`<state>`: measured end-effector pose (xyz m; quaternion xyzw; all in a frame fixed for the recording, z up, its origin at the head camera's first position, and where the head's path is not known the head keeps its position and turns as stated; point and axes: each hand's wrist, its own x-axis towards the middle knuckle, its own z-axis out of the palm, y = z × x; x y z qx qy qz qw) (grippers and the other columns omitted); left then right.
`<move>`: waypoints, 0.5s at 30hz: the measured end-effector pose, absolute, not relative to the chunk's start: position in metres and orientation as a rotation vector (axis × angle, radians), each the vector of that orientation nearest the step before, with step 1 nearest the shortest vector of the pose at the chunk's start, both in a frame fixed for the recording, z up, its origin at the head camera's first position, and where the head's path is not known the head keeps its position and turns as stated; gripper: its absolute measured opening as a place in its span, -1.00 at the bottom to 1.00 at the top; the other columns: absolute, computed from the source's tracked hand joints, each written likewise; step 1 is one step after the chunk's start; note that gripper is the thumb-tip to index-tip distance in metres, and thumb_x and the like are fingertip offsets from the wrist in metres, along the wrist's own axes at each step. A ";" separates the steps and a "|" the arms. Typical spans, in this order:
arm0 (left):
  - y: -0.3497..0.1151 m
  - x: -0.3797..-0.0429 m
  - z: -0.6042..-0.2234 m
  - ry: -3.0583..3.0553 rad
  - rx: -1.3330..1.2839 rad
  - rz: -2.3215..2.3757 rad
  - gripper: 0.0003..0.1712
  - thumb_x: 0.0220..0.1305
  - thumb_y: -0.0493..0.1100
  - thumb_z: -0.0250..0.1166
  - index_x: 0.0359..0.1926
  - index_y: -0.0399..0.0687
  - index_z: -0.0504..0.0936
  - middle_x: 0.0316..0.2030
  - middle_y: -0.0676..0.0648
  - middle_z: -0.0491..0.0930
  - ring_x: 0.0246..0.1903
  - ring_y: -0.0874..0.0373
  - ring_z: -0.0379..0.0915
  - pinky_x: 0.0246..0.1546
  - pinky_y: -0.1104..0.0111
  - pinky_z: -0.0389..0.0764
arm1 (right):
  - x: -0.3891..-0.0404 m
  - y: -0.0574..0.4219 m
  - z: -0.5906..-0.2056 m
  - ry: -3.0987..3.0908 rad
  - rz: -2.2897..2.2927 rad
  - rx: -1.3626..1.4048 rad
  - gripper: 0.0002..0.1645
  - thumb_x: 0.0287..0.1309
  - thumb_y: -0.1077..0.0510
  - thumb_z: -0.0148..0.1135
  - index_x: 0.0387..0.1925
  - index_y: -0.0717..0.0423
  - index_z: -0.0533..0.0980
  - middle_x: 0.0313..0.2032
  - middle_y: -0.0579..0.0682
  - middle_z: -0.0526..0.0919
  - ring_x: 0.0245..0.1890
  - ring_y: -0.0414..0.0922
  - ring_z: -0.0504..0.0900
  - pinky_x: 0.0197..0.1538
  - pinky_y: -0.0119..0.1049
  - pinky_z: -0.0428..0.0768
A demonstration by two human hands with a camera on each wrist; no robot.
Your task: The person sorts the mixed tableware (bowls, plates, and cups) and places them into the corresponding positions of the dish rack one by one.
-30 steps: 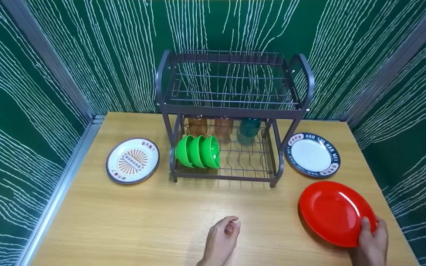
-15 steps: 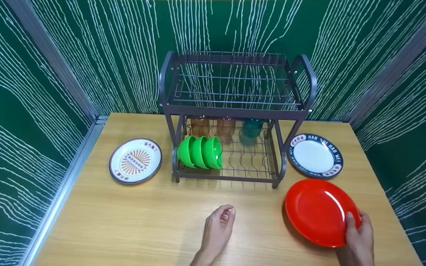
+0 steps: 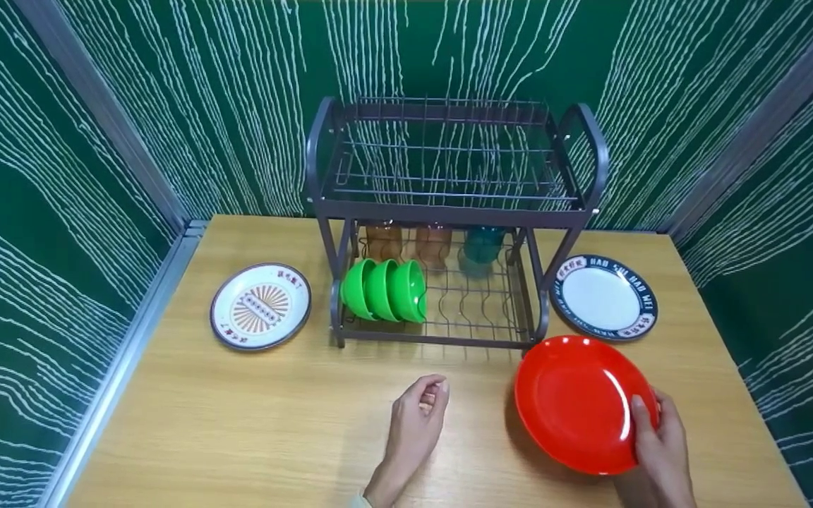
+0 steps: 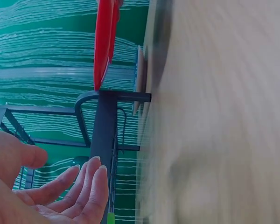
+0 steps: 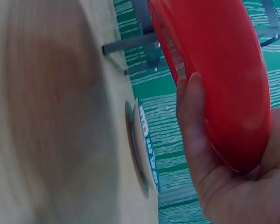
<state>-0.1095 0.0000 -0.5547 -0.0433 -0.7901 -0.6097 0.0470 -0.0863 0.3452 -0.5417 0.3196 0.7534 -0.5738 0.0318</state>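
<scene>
A glossy red plate [image 3: 576, 406] is held above the table at the right front, its edge gripped by my right hand [image 3: 663, 441] with the thumb on top. In the right wrist view the plate [image 5: 224, 70] appears tilted, fingers beneath it. My left hand [image 3: 415, 427] hovers at the front middle, fingers loosely bent and holding nothing; the left wrist view shows that hand [image 4: 60, 191] with its fingers apart from the thumb. Behind both hands stands a dark two-tier dish rack [image 3: 442, 340]. Several green bowls [image 3: 382, 291] stand on edge at the left of its lower tier.
Orange-brown cups [image 3: 384, 241] and a teal cup [image 3: 484, 245] sit at the back of the lower tier. A white patterned plate [image 3: 260, 307] lies left of the rack, a dark-rimmed plate [image 3: 604, 296] right of it. Green walls [image 3: 75, 247] enclose the table.
My right hand has carried the red plate leftward, closer to the rack's front right leg. The left hand has moved slightly forward, away from the table's front.
</scene>
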 end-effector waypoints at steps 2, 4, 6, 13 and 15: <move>0.000 -0.111 -0.553 -2.405 -0.147 -1.881 -0.63 0.54 -0.03 0.20 0.04 -0.27 0.68 -0.24 0.06 0.65 -0.25 0.24 0.57 -0.20 0.40 0.66 | -0.087 0.340 -0.540 2.343 -1.759 0.950 -0.10 0.52 -0.26 -0.06 0.63 0.04 -0.08 0.49 0.18 0.19 0.11 -0.05 0.56 0.01 -0.25 0.69; 0.000 -0.113 -0.551 -2.396 -0.156 -1.912 -0.62 0.54 -0.03 0.19 0.04 -0.27 0.67 -0.24 0.03 0.66 -0.25 0.22 0.58 -0.17 0.39 0.67 | -0.088 0.334 -0.539 2.347 -1.750 0.931 -0.11 0.52 -0.26 -0.06 0.62 0.04 -0.07 0.47 0.18 0.22 0.03 -0.11 0.61 -0.01 -0.26 0.70; 0.001 -0.114 -0.548 -2.389 -0.158 -1.939 -0.64 0.54 -0.04 0.19 0.04 -0.26 0.68 -0.26 0.03 0.66 -0.26 0.22 0.59 -0.18 0.39 0.68 | -0.090 0.329 -0.537 2.339 -1.755 0.910 -0.10 0.52 -0.26 -0.05 0.62 0.04 -0.06 0.45 0.18 0.24 -0.04 -0.17 0.64 -0.01 -0.26 0.71; 0.008 -0.117 -0.541 -2.336 -0.167 -1.983 -0.65 0.54 -0.01 0.19 -0.01 -0.19 0.71 -0.34 0.11 0.66 -0.32 0.11 0.66 -0.23 0.40 0.69 | -0.092 0.310 -0.532 2.405 -1.815 0.756 -0.22 0.54 -0.22 -0.05 0.56 0.06 0.09 0.35 0.17 0.34 -0.18 -0.36 0.62 -0.11 -0.39 0.71; 0.009 -0.118 -0.539 -2.332 -0.169 -1.996 -0.63 0.55 0.03 0.17 0.00 -0.16 0.71 -0.33 0.09 0.68 -0.30 0.03 0.68 -0.20 0.39 0.69 | -0.092 0.304 -0.531 2.403 -1.839 0.727 -0.26 0.54 -0.21 -0.04 0.53 0.04 0.12 0.33 0.15 0.36 -0.19 -0.37 0.62 -0.11 -0.42 0.70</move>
